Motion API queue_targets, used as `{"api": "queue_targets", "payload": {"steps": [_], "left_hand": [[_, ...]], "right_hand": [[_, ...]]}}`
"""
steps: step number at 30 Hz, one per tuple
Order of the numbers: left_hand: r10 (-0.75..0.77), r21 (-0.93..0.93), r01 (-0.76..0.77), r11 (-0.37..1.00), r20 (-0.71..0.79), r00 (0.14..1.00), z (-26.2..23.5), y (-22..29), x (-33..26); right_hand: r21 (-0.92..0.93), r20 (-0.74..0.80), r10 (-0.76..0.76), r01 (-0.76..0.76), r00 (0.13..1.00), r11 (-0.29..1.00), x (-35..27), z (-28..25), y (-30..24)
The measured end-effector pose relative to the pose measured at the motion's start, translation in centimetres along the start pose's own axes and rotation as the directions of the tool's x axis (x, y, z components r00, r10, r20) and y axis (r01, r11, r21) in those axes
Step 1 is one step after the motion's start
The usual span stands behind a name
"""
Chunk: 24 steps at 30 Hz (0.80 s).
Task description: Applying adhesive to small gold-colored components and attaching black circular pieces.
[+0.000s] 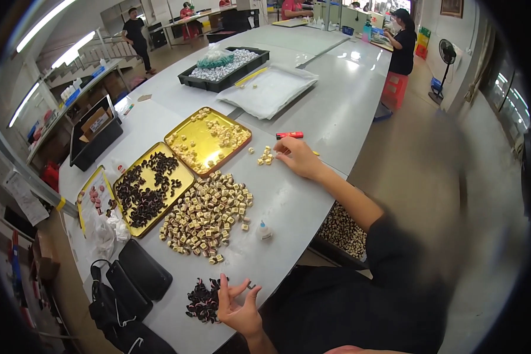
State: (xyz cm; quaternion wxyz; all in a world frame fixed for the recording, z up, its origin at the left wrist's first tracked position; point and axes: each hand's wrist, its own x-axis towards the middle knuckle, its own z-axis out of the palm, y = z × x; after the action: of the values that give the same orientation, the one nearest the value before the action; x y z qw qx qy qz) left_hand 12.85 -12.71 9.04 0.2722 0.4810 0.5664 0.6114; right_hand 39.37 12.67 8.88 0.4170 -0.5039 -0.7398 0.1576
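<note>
My left hand (240, 312) is at the table's near edge, thumb and a finger pinching a small dark curved piece (251, 285). Beside it lies a heap of black curved pieces with pink bits (203, 301). Farther off, my right hand (301, 158) reaches over the table with its fingertips drawn together, next to a little group of pale yellow pieces (265, 157). Whether a piece is between those fingertips is too small to tell. Between the hands spreads a big pile of cream-and-brown cube pieces (203, 215), with a small glue bottle (264, 230) at its right.
Gold trays hold black curved pieces (144, 192) and pale yellow pieces (218, 134). A red tube (289, 135) lies beyond my right hand. Black cases (144, 271) stand at the near left. Farther back are a black crate (224, 68) and a white-lined tray (271, 91). Other people work behind.
</note>
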Motion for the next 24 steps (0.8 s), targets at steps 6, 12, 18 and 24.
{"api": "queue_targets", "payload": {"steps": [6, 12, 18, 24], "left_hand": [[0.015, 0.01, -0.015, 1.0, 0.001, 1.0, 0.2, -0.1, 0.4], [0.009, -0.001, -0.009, 1.0, -0.011, 1.0, 0.5, -0.3, 0.4], [0.005, -0.008, -0.005, 1.0, -0.022, 1.0, 0.5, -0.7, 0.7], [-0.009, -0.01, 0.009, 1.0, -0.016, 1.0, 0.9, -0.7, 0.8]], "right_hand": [[0.222, -0.104, 0.103, -0.078, 0.989, 0.972, 0.2, -0.6, -1.2], [0.294, -0.063, 0.079, -0.057, 0.995, 0.954, 0.4, -0.6, -0.1], [0.491, -0.126, 0.1, -0.025, 0.987, 0.871, -0.1, -0.3, -1.2], [0.722, -0.022, 0.157, -0.093, 0.987, 0.686, -2.8, -1.8, -4.1]]}}
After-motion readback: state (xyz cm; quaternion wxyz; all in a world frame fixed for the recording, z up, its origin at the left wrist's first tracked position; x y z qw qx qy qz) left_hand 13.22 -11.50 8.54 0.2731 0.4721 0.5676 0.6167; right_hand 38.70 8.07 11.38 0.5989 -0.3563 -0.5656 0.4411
